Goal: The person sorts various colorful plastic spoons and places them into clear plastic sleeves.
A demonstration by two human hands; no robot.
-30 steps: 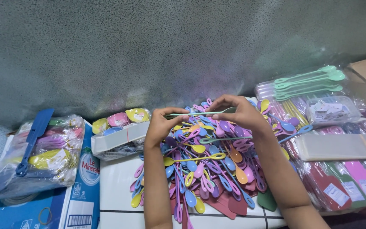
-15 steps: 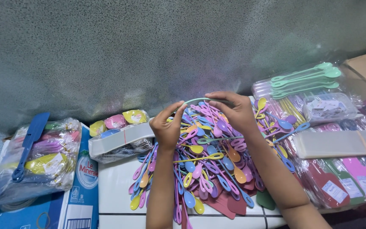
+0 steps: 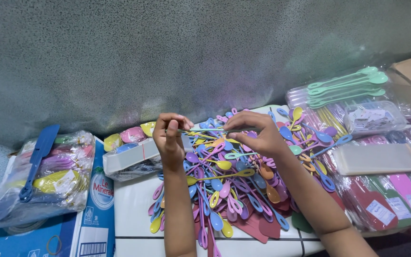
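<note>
Holding a thin green plastic stick [image 3: 215,130] between them, the left hand [image 3: 169,139] and the right hand [image 3: 258,133] each pinch one end of it with fingers closed. The two hands are apart, and the stick runs flat from one to the other, up above a big pile of small plastic spoons in blue, pink, purple, yellow and orange [image 3: 234,185]. The pile lies right under and in front of both hands on the white tiled table [image 3: 134,209]. Just beside the left hand is a flat stack of clear plastic sleeves [image 3: 129,159], and further out on that side sits a clear bag full of coloured spoons [image 3: 48,176] on a blue and white cardboard box [image 3: 93,209]. Out past the right hand are clear packs of long mint-green spoons [image 3: 346,85] and another stack of clear sleeves [image 3: 381,158].
</note>
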